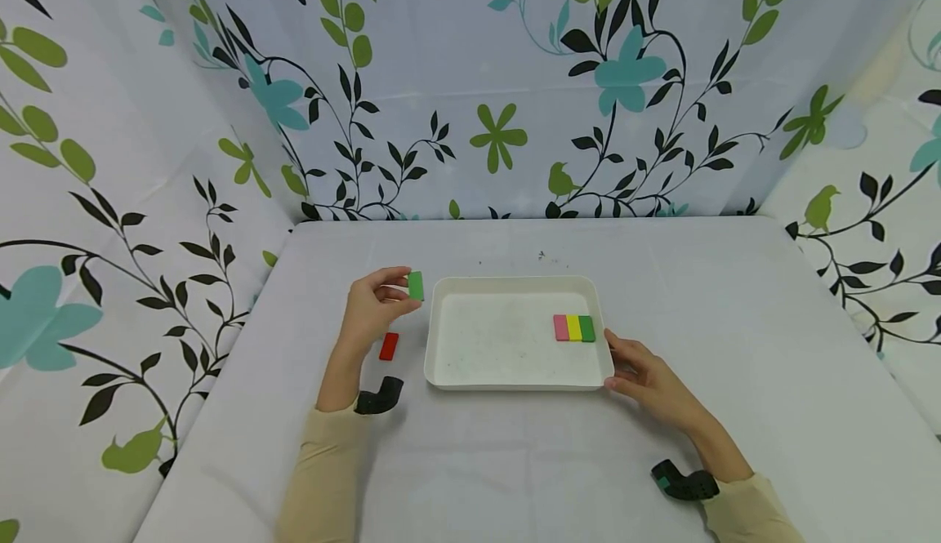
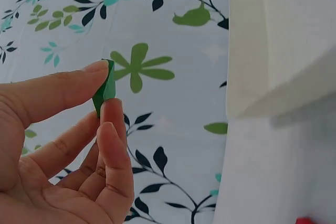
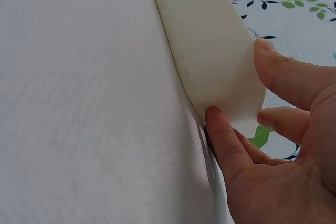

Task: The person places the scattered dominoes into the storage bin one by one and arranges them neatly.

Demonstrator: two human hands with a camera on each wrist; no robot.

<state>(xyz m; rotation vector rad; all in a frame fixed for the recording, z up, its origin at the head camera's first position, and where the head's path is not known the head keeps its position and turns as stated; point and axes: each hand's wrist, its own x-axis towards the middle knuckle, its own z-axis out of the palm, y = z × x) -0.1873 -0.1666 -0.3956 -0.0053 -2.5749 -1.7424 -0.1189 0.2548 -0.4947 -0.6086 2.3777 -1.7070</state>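
Observation:
My left hand [image 1: 371, 306] is raised beside the left end of the white tray [image 1: 507, 386] and pinches a green block [image 1: 416, 285] between thumb and fingertips. In the left wrist view the thumb presses one side of that block [image 2: 108, 87], hiding part of it. A red block [image 1: 389, 346] lies on the table just below this hand. Inside the tray, near its right end, pink [image 1: 561, 328], yellow [image 1: 573, 328] and green blocks [image 1: 586, 329] sit side by side. My right hand [image 1: 650, 376] holds the tray's right side, with thumb and fingers against its outer wall [image 3: 215, 51].
A white cloth covers the table [image 1: 507, 461]. Patterned curtains [image 1: 441, 77] stand behind it and at both sides. Black wrist devices [image 1: 380, 396] are worn on both arms. Small dark specks mark the cloth behind the tray.

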